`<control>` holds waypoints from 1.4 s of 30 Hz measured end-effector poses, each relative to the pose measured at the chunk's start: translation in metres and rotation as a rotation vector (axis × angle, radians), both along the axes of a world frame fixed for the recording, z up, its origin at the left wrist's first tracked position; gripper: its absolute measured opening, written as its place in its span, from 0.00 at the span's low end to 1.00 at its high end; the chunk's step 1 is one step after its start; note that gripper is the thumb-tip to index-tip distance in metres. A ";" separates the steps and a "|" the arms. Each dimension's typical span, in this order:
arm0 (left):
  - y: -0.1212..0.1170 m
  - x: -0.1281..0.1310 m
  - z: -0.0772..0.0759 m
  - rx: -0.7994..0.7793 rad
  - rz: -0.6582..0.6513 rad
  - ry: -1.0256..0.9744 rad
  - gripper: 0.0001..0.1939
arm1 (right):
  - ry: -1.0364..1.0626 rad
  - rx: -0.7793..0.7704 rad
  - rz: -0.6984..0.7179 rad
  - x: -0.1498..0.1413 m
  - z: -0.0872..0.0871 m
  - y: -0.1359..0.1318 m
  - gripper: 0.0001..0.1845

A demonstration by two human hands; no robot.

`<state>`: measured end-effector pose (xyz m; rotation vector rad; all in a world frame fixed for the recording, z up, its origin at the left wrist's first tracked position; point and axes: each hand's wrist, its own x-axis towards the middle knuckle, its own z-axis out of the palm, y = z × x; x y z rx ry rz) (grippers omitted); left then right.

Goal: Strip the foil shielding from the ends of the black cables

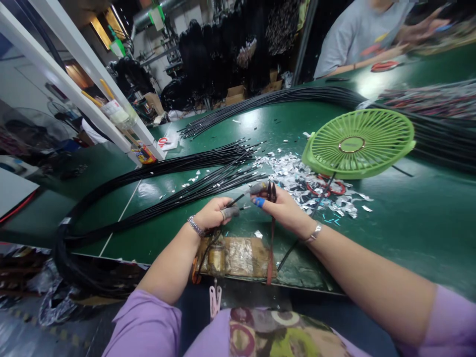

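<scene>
Black cable [237, 200] sits clamped in the left hand [212, 214] over the table [390, 238], I judge to steady its tip beside the right hand [288, 210], closed round a tool [274, 192].

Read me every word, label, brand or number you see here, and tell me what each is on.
No text is readable.
Green fan: hub label, too small.
Bright packet: print, too blurred.
Jar: label, too blurred.
Grey shirt: chest print, too blurred.
</scene>
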<state>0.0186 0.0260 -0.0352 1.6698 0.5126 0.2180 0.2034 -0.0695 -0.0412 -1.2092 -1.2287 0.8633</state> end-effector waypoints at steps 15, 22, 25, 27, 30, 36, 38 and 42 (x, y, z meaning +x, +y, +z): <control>-0.001 0.003 -0.005 -0.029 0.072 -0.075 0.25 | 0.124 -0.020 -0.063 -0.014 -0.004 0.000 0.22; -0.003 0.003 -0.005 -0.036 0.045 -0.095 0.25 | 0.129 -0.105 0.015 -0.017 -0.006 0.000 0.15; -0.003 0.002 -0.002 -0.056 0.064 -0.099 0.26 | 0.008 -0.125 -0.005 -0.016 -0.009 0.001 0.10; -0.003 0.001 0.000 -0.065 0.089 -0.100 0.27 | -0.055 -0.076 -0.055 -0.014 -0.009 0.000 0.07; -0.003 0.001 0.001 -0.072 0.095 -0.098 0.28 | -0.036 -0.043 -0.037 -0.013 -0.004 -0.002 0.08; -0.002 0.002 -0.002 -0.059 0.044 -0.057 0.24 | 0.123 -0.118 -0.001 -0.012 0.002 -0.003 0.18; -0.002 0.002 -0.003 -0.001 0.042 -0.036 0.23 | 0.107 -0.088 -0.021 -0.010 0.001 -0.001 0.20; -0.002 0.003 -0.003 0.179 0.038 0.034 0.19 | 0.013 -0.039 -0.037 -0.010 -0.002 0.001 0.21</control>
